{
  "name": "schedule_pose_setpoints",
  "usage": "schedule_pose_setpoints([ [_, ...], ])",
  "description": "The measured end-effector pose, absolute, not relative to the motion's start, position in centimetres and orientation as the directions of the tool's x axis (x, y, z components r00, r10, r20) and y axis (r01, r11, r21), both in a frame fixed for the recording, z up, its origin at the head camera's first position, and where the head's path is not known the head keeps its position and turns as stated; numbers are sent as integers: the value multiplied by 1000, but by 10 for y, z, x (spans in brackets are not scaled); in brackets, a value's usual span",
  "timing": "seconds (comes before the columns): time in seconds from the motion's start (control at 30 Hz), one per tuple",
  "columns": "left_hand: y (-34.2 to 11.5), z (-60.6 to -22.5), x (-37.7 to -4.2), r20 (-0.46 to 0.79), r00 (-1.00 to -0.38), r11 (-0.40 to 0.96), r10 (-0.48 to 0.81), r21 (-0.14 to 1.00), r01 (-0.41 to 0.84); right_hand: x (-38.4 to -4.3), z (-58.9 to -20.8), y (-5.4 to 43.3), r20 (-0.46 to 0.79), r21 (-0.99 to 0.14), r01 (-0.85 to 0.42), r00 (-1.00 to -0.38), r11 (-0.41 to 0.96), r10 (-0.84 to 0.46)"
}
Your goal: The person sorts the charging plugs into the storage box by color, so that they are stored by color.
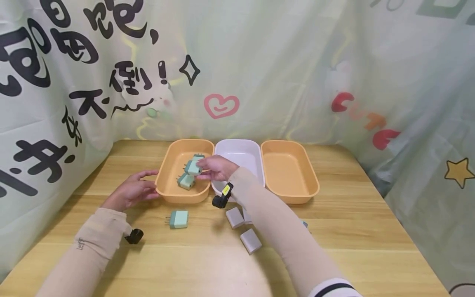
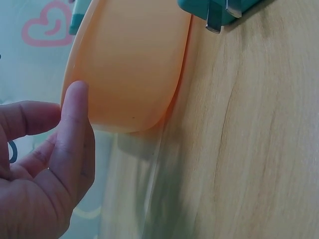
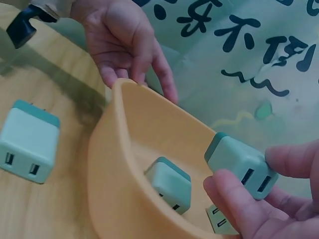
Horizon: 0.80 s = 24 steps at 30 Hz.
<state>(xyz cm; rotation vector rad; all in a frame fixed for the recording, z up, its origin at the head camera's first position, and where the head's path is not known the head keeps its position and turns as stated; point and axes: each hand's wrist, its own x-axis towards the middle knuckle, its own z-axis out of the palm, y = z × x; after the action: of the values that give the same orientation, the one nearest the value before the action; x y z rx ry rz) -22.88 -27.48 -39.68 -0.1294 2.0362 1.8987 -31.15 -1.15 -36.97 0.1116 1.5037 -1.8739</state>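
Observation:
My right hand point(image 1: 219, 167) pinches a mint-green USB wall charger point(image 1: 193, 168) above the left orange tray point(image 1: 187, 199). Its two USB ports face the hand in the right wrist view, and the thumb and fingers grip its sides. Two more such chargers lie inside this tray, one nearer the front point(image 1: 186, 181) and one farther back point(image 1: 198, 157), partly hidden by the held one. With fingers fairly straight, my left hand point(image 1: 133, 192) touches the outside of the tray's left wall near the rim. Another green charger point(image 1: 179, 219) lies on the table before the tray, prongs to the left.
A white tray point(image 1: 237, 144) stands in the middle, a second orange tray point(image 1: 289, 173) at its right. Several pale grey-white blocks point(image 1: 250, 241) lie in front, partly behind the right forearm. A teal bit point(image 1: 305, 224) shows beyond that arm. A printed curtain point(image 1: 282, 82) hangs behind the table.

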Motion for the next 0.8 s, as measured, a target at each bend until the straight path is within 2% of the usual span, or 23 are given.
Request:
schedule_pose_setpoints([
  [0.37, -272, -393, -228, -307, -937, 123, 168, 949, -289, -323, -368, -18, -557, -768, 638, -713, -63, -427],
  [0.8, -269, -392, -226, -303, -943, 148, 141, 948, -282, -324, -368, -21, -577, -769, 638, -716, -33, -392],
])
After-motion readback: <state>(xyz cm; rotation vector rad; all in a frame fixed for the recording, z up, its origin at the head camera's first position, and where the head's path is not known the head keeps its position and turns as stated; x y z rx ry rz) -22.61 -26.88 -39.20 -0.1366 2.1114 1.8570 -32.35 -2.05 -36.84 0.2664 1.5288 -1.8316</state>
